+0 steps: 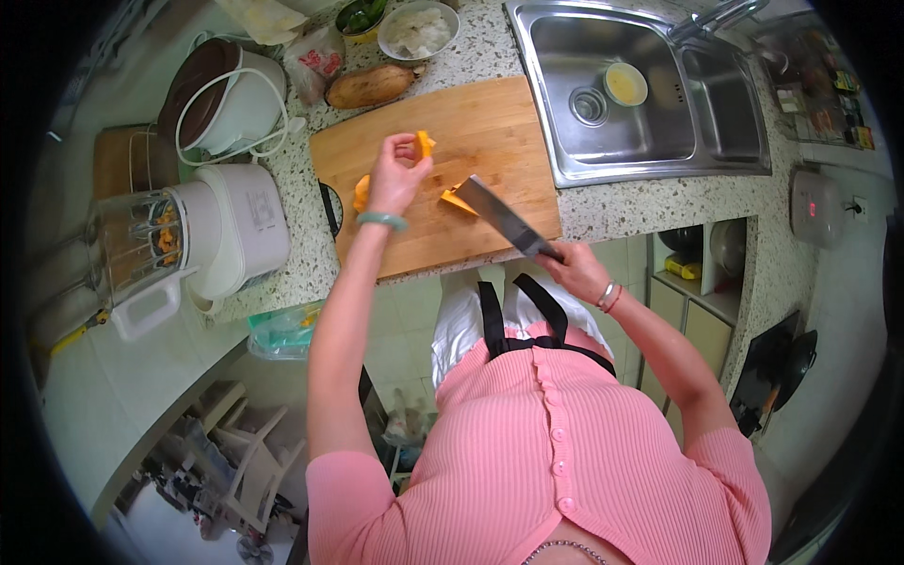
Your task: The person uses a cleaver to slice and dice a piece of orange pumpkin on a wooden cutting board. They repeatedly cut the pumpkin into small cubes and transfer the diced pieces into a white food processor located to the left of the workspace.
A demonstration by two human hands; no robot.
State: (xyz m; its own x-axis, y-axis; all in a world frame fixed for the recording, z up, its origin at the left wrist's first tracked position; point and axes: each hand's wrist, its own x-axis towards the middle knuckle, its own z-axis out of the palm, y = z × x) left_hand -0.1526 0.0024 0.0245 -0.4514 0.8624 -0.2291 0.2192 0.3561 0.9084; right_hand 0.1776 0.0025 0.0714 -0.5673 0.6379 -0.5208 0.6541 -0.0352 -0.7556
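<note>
My left hand (395, 177), a green bangle at its wrist, pinches a piece of orange pumpkin (424, 145) just above the wooden cutting board (490, 113). In my right hand (578, 273) is the handle of a kitchen knife (505, 218). Its broad blade slants up and left over the board's near right part. Beside the blade tip lies a second pumpkin piece (457, 200); I cannot tell whether they touch. Another orange piece (361, 193) rests left of my left wrist, partly hidden by it.
A steel sink (543, 141) holding a small bowl (625, 85) adjoins the board's right side. Beyond the board sit a brown root vegetable (372, 87) and a white bowl (419, 34). Left stand a white food processor (247, 212) with orange chunks and a corded appliance (240, 113).
</note>
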